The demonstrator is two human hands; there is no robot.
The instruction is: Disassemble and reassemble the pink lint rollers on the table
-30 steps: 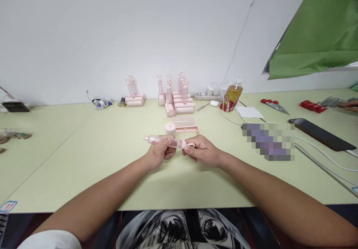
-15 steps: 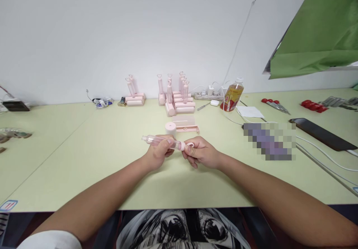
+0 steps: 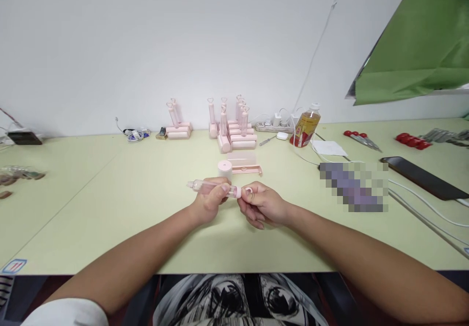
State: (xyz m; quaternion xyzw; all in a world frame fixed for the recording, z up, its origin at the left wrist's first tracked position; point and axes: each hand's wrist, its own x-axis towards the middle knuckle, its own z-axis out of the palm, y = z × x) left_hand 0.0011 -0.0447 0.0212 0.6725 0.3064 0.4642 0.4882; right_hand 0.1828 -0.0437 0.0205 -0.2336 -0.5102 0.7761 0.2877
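My left hand is closed around a clear, pinkish tube that lies nearly level, its narrow tip pointing left. At the tube's right end is a pale pink collar with a ring-shaped handle. My right hand pinches this handle between thumb and forefinger, the other fingers curled below. Just beyond my hands a white cylinder with a pink top stands upright. Beside it lie a pink tray-like part and a translucent pink cover.
Along the wall stand several pink roller-like pieces with upright handles, and a smaller group farther left. To the right are a drink bottle, a screwdriver, a power strip, white cables, a phone and red-handled tools.
Both hands keep their hold on the tube. My right fingers have shifted slightly on the ring handle, with the lower fingers dropping a little. The whole view has moved slightly.
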